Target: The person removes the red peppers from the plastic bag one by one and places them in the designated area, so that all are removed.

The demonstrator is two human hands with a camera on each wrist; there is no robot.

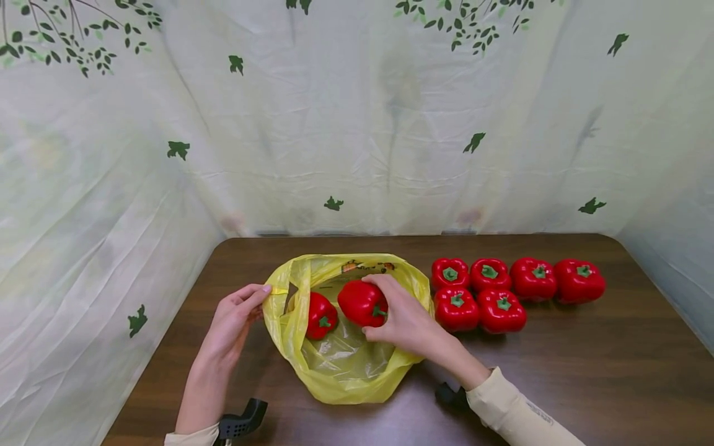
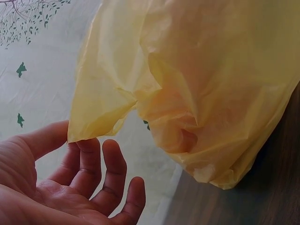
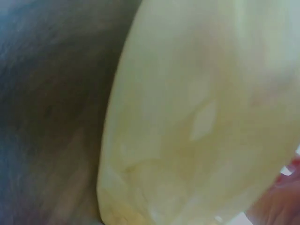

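A yellow plastic bag (image 1: 351, 391) stands on the table with its mouth wide and facing up. My left hand (image 1: 231, 322) pinches its left rim between thumb and fingers; in the left wrist view the bag's corner (image 2: 93, 124) is held at the fingertips, the other fingers loosely bent. Over the bag's mouth, my right hand (image 1: 406, 317) grips a red bell pepper (image 1: 357, 302), its green stem pointing toward the lower right. Another red bell pepper (image 1: 320, 317) is inside the bag at the left. Yellow plastic fills most of the blurred right wrist view.
Several red bell peppers (image 1: 502, 311) sit in two rows to the right of the bag, the nearest close to its side. Under everything is a brown wooden table (image 1: 613, 371). A pale leaf-printed curtain (image 1: 357, 136) hangs behind and at the sides.
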